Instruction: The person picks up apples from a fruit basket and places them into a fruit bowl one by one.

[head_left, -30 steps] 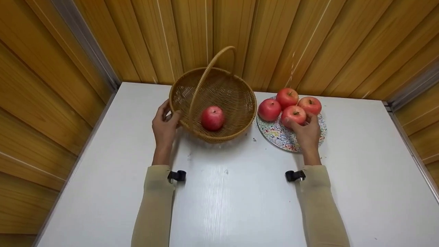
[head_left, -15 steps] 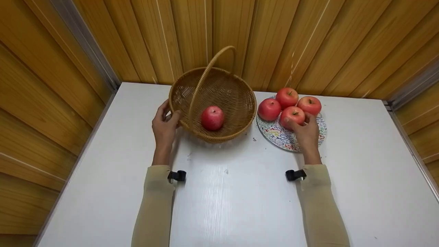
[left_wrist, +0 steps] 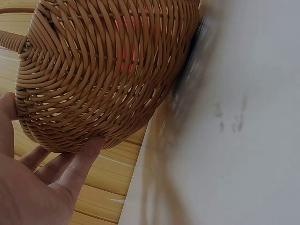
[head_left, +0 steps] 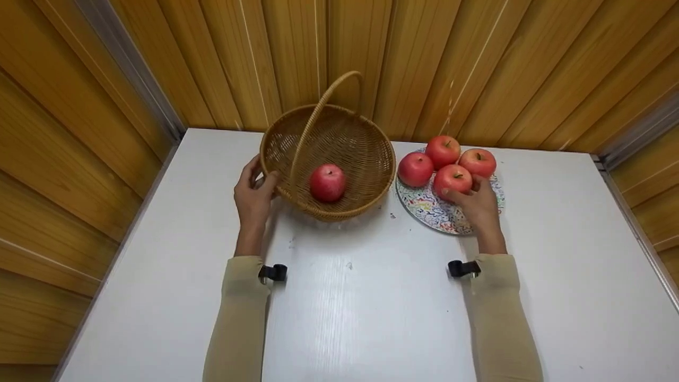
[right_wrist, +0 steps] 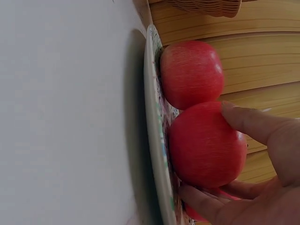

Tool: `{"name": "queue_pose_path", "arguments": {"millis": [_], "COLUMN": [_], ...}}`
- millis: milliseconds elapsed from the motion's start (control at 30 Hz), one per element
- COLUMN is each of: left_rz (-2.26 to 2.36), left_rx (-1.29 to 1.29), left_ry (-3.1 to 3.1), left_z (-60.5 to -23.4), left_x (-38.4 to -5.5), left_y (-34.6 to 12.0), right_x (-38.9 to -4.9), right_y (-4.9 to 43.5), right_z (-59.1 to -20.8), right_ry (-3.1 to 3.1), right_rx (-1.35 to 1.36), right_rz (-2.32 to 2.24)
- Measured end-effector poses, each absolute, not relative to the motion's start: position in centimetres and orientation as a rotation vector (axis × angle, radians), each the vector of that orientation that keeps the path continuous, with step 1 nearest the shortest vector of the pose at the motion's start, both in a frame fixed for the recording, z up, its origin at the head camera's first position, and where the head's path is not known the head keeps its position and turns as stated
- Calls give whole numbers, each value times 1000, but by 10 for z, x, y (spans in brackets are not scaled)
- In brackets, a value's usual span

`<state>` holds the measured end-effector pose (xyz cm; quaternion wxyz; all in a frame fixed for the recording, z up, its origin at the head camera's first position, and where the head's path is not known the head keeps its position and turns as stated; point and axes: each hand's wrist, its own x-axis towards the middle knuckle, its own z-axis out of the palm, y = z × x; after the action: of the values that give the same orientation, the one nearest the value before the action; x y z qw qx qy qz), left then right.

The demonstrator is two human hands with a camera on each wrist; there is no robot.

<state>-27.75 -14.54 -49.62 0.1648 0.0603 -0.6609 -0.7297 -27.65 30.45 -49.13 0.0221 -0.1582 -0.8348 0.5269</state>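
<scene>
In the head view, a wicker basket [head_left: 366,159] with a tall arched handle stands at the back, with one red apple [head_left: 328,183] inside. My left hand [head_left: 254,199] holds its left side, thumb at the rim. In the left wrist view the fingertips [left_wrist: 91,147] press against the woven wall. To the right, a round speckled plate [head_left: 429,209] bears several red apples. My right hand [head_left: 480,204] grips the front apple [right_wrist: 206,145] between thumb and fingers. That apple sits low over the plate, close against its neighbour [right_wrist: 192,75].
A white table [head_left: 345,302] lies under everything, with small dark specks near the basket. Wood-plank walls [head_left: 424,69] rise right behind the basket and plate. The basket's handle [head_left: 318,111] arches high over its opening.
My right wrist and forearm have swung slightly to the right, while the fingers stay around the same apple. The left hand and the basket keep their places.
</scene>
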Motion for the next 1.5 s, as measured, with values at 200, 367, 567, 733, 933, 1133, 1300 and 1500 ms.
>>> {"name": "queue_pose_path", "arguments": {"millis": [200,367,567,733,933,1133,1300,1500], "left_rz": [-2053,-2070,-2066,-2079,-2078,-2080,-2078,-2088], "left_rx": [172,206,203,190,228,218,211,194], "left_ry": [-1905,-1905,-1902,-1884,-1890,-1906,-1904,-1889], "left_z": [-497,-491,-494,-495,-492,-490,-490,-494], "left_x": [-277,-275,-277,-277,-276,-275,-276,-277], "left_y": [-147,-146,-148,-149,-148,-148,-147,-146], "right_x": [-277,-279,-278,-278,-274,-268,-265,-261], "right_y": [301,300,300,302,302,294,281,262], "right_z": [-487,-488,-486,-480,-468,-457,-452,-450], "right_ry": [-2585,-2588,-2587,-2595,-2575,-2470,-2463,-2469], "right_rx": [-530,-571,-578,-595,-622,-516,-403,-213], "right_rz": [1612,1596,1612,1615,1584,1579,1563,1581]}}
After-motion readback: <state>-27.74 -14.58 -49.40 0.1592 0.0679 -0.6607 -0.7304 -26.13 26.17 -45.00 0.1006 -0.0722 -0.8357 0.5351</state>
